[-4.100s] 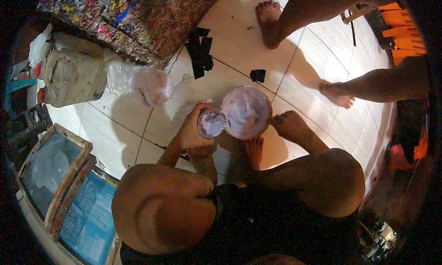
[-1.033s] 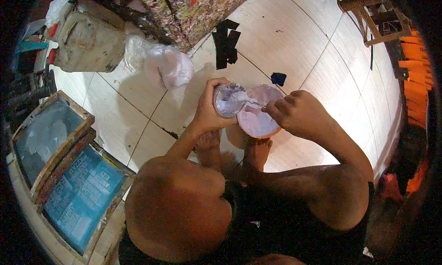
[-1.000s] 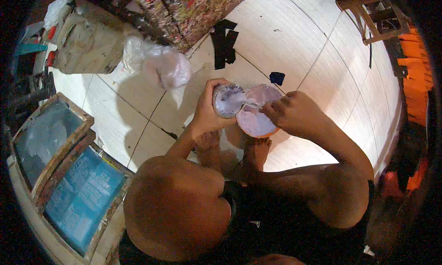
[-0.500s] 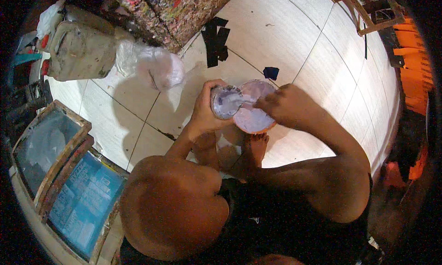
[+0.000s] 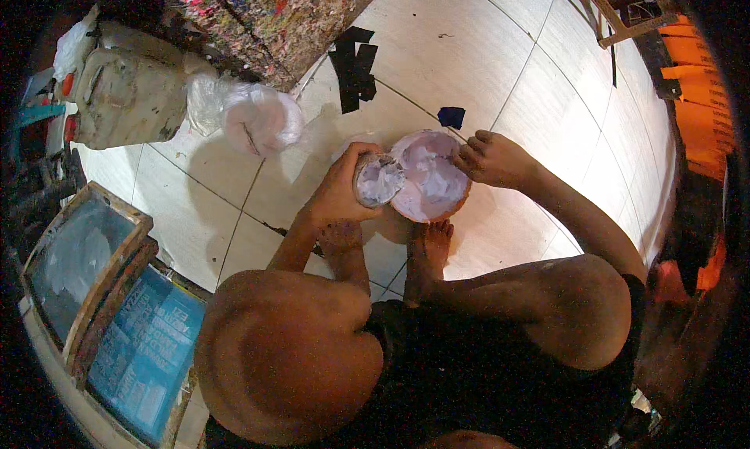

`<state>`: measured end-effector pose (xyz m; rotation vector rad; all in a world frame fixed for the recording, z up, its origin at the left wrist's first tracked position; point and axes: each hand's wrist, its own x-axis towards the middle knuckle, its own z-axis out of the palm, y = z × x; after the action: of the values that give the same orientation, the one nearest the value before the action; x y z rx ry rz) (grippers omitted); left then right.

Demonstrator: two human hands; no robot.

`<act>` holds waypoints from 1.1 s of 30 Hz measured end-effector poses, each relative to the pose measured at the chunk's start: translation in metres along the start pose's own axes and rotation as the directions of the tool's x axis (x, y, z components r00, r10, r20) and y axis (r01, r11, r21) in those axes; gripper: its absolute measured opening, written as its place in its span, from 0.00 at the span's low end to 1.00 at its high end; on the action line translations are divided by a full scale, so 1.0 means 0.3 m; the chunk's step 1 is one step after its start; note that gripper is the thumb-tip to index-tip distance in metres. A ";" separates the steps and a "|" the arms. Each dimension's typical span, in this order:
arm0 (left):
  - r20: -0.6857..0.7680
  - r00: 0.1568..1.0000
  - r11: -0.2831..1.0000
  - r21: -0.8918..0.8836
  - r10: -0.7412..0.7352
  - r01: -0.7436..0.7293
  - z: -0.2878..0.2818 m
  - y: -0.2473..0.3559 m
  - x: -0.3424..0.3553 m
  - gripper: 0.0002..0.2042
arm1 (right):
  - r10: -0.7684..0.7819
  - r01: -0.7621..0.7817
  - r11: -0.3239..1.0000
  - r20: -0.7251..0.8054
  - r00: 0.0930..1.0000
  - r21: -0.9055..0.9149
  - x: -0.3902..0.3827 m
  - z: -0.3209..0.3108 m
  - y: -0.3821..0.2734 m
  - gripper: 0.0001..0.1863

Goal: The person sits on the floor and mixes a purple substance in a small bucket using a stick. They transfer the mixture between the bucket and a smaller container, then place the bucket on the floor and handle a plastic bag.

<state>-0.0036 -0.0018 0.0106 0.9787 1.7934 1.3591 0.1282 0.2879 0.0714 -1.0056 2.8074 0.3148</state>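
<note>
My left hand (image 5: 341, 185) is closed around a small round cup (image 5: 360, 179) tipped toward a wider bowl. Pale lavender-white paste coats the cup's inside and lies in it. Touching or almost touching it on the right is the shallow bowl (image 5: 451, 212), with an orange-tinged outer edge and the same thick paste smeared within. My right hand (image 5: 494, 162), its fingers pinched together, is at the bowl's right rim. A thin stick (image 5: 458, 135) juts from those fingers toward the upper left; its far end is hard to make out.
Black scraps (image 5: 353, 70) and a small dark piece (image 5: 451, 117) lie on the tiled floor (image 5: 484, 66). At left are a clear plastic bag (image 5: 262, 119), a dirty jerrycan (image 5: 129, 97) and framed screens (image 5: 144, 347). A multicoloured block (image 5: 266, 23) stands behind; a wooden stool (image 5: 617, 12) is far right.
My right hand has moved right, away from the cup to the bowl's far rim. The paste-covered tool end that bridged cup and bowl no longer shows there. My left hand keeps hold of the cup.
</note>
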 end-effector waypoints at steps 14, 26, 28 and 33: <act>0.204 0.979 0.999 0.035 -0.001 -0.006 0.018 -0.038 0.040 0.44 | 0.192 -0.237 0.968 0.363 0.912 0.083 -0.113 -0.054 -0.156 0.14; 0.212 0.975 0.974 0.225 -0.071 0.022 -0.021 0.033 0.041 0.45 | 0.333 -0.529 0.779 0.493 0.804 0.335 -0.140 0.036 -0.146 0.09; 0.222 0.973 0.971 0.238 -0.066 0.011 -0.024 0.032 0.046 0.45 | 0.425 -0.686 0.630 0.577 0.697 0.365 -0.155 0.023 -0.199 0.11; 0.236 0.971 0.971 0.236 -0.034 -0.023 -0.020 0.023 0.052 0.44 | 0.552 -0.804 0.081 0.646 0.528 0.589 -0.139 0.029 -0.377 0.11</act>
<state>-0.0153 0.0102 0.0175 1.2072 1.7973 0.9889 0.2331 0.2302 0.0549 0.6519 2.3371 -0.8161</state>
